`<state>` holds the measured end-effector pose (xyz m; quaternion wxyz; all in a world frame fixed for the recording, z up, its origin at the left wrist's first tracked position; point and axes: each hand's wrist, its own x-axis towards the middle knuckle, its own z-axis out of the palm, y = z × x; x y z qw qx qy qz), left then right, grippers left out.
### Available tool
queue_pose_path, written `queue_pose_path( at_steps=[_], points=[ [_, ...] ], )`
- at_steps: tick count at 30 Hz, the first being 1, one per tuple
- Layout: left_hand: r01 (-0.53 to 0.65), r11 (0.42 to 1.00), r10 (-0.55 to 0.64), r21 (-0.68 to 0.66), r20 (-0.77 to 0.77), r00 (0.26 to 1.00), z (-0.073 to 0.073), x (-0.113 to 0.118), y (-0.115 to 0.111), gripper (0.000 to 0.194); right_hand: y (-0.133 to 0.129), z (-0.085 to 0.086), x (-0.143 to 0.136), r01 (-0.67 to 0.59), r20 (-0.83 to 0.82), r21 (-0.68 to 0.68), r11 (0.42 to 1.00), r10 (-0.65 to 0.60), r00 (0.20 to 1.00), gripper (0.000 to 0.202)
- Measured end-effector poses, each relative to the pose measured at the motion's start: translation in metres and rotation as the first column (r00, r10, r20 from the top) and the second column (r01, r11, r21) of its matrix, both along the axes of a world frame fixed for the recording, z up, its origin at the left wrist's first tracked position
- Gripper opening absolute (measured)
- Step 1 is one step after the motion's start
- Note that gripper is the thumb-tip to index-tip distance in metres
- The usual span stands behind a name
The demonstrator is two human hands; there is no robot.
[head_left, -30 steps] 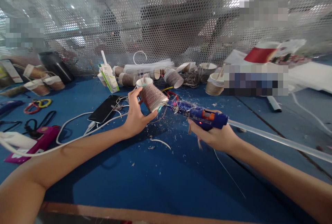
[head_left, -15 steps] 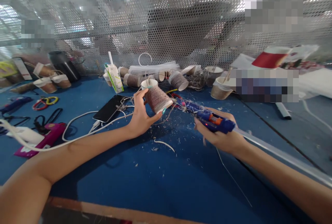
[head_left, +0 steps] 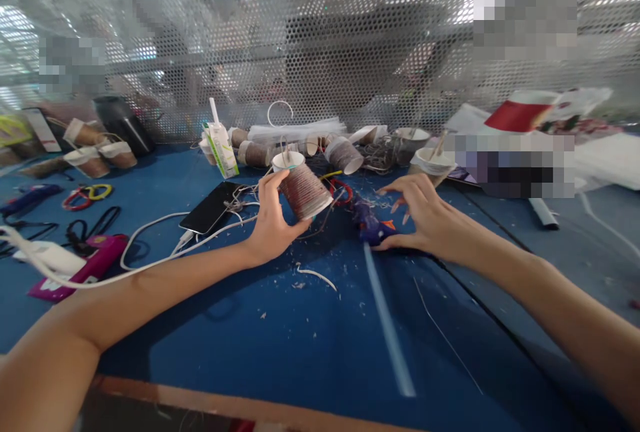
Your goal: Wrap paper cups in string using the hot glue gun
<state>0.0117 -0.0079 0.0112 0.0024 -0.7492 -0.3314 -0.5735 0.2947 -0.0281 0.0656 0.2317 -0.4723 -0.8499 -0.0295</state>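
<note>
My left hand point(head_left: 275, 219) grips a paper cup point(head_left: 306, 191) wrapped in brown twine, fingers at one end and thumb at the other. The cup is tilted, its white end toward the lower right. Close by on the right, a blue glue gun point(head_left: 367, 224) rests on the blue table, with a long clear glue stick point(head_left: 387, 315) sticking out of its back toward me. My right hand point(head_left: 417, 212) is beside the glue gun, fingers spread and thumb near its rear. Red-handled scissors point(head_left: 341, 192) lie just behind the gun.
A phone point(head_left: 209, 208) with a white cable lies left of the cup. Further left are a purple power strip point(head_left: 80, 269) and yellow and red scissors point(head_left: 87, 197). Several twine-wrapped cups point(head_left: 345, 154) and a drink carton point(head_left: 221, 150) line the back, before a perforated metal screen point(head_left: 320, 39).
My right hand has let go of the glue gun, which has come down onto the table with its glue stick swung toward me. The left hand and cup have hardly moved.
</note>
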Motion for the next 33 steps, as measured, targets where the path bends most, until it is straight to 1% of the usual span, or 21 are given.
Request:
queue_pose_path(
  at_steps=[1, 2, 3, 4, 5, 6, 7, 8, 9, 10, 11, 13, 14, 16, 18, 20, 21, 24, 29, 33],
  points=[
    [0.001, 1.000, -0.001, 0.005, -0.001, 1.000, 0.000, 0.000, 0.000, 0.073, -0.001, 0.003, 0.000, -0.055, -0.038, 0.029, 0.998, 0.056, 0.998, 0.082],
    [0.002, 1.000, -0.002, 0.011, -0.002, 1.000, 0.000, 0.000, 0.000, 0.073, -0.003, 0.006, -0.001, -0.098, -0.073, 0.062, 0.993, 0.102, 0.992, 0.080],
    [0.002, 1.000, -0.002, 0.017, -0.002, 1.000, 0.000, 0.000, 0.001, 0.073, -0.006, 0.010, -0.004, -0.137, -0.111, 0.084, 0.987, 0.146, 0.983, 0.073],
    [0.001, 1.000, -0.001, 0.022, -0.003, 1.000, 0.000, 0.001, 0.001, 0.073, -0.011, 0.013, -0.008, -0.175, -0.166, 0.085, 0.981, 0.187, 0.968, 0.062],
    [-0.002, 1.000, 0.002, 0.023, -0.005, 1.000, 0.000, 0.002, 0.001, 0.073, -0.016, 0.016, -0.012, -0.218, -0.245, 0.074, 0.973, 0.229, 0.942, 0.046],
    [-0.005, 1.000, 0.005, 0.020, -0.007, 1.000, 0.000, 0.003, 0.001, 0.073, -0.022, 0.018, -0.018, -0.282, -0.347, 0.041, 0.959, 0.278, 0.896, 0.032],
    [-0.009, 1.000, 0.009, 0.016, -0.009, 1.000, 0.000, 0.003, 0.001, 0.073, -0.028, 0.018, -0.023, -0.357, -0.463, -0.008, 0.934, 0.313, 0.829, 0.025],
    [-0.011, 1.000, 0.011, 0.009, -0.011, 1.000, 0.000, 0.004, 0.001, 0.073, -0.033, 0.017, -0.028, -0.433, -0.565, -0.061, 0.900, 0.326, 0.758, 0.022],
    [-0.014, 1.000, 0.014, 0.004, -0.014, 1.000, 0.000, 0.005, 0.000, 0.073, -0.038, 0.014, -0.032, -0.504, -0.651, -0.115, 0.856, 0.319, 0.689, 0.024],
    [-0.015, 1.000, 0.015, 0.002, -0.015, 1.000, 0.000, 0.006, 0.000, 0.073, -0.042, 0.011, -0.036, -0.567, -0.711, -0.175, 0.805, 0.295, 0.638, 0.027],
    [-0.014, 1.000, 0.014, 0.005, -0.014, 1.000, 0.000, 0.007, 0.000, 0.073, -0.045, 0.007, -0.039, -0.613, -0.747, -0.233, 0.755, 0.265, 0.610, 0.028],
    [-0.004, 1.000, 0.004, 0.015, -0.011, 1.000, 0.001, 0.008, -0.001, 0.073, -0.048, -0.001, -0.043, -0.665, -0.765, -0.346, 0.662, 0.212, 0.608, 0.028],
    [0.003, 1.000, -0.002, 0.019, -0.009, 1.000, 0.001, 0.009, -0.001, 0.074, -0.049, -0.003, -0.044, -0.675, -0.761, -0.387, 0.628, 0.196, 0.619, 0.028],
    [0.014, 1.000, -0.014, 0.019, -0.007, 1.000, 0.001, 0.009, -0.001, 0.075, -0.050, -0.006, -0.046, -0.681, -0.751, -0.446, 0.580, 0.171, 0.638, 0.028],
    [0.017, 1.000, -0.016, 0.015, -0.010, 1.000, 0.002, 0.009, -0.002, 0.075, -0.050, -0.006, -0.047, -0.701, -0.765, -0.458, 0.547, 0.158, 0.624, 0.029],
    [0.019, 1.000, -0.019, 0.015, -0.011, 1.000, 0.002, 0.010, -0.002, 0.075, -0.052, -0.004, -0.048, -0.712, -0.793, -0.449, 0.540, 0.126, 0.596, 0.028],
    [0.024, 1.000, -0.024, 0.016, -0.011, 1.000, 0.002, 0.010, -0.002, 0.075, -0.053, -0.003, -0.048, -0.711, -0.805, -0.443, 0.547, 0.106, 0.583, 0.028],
    [0.041, 0.999, -0.041, 0.015, -0.011, 0.999, 0.003, 0.010, -0.003, 0.074, -0.055, -0.001, -0.049, -0.690, -0.823, -0.430, 0.582, 0.061, 0.564, 0.027],
    [0.064, 0.998, -0.063, 0.012, -0.025, 0.998, 0.002, 0.008, -0.002, 0.075, -0.050, -0.002, -0.047, -0.640, -0.826, -0.400, 0.657, 0.045, 0.562, 0.027],
    [0.084, 0.996, -0.084, -0.001, -0.017, 0.996, 0.000, 0.007, -0.001, 0.075, -0.045, -0.004, -0.043, -0.624, -0.836, -0.344, 0.701, 0.074, 0.544, 0.029]
  ],
)
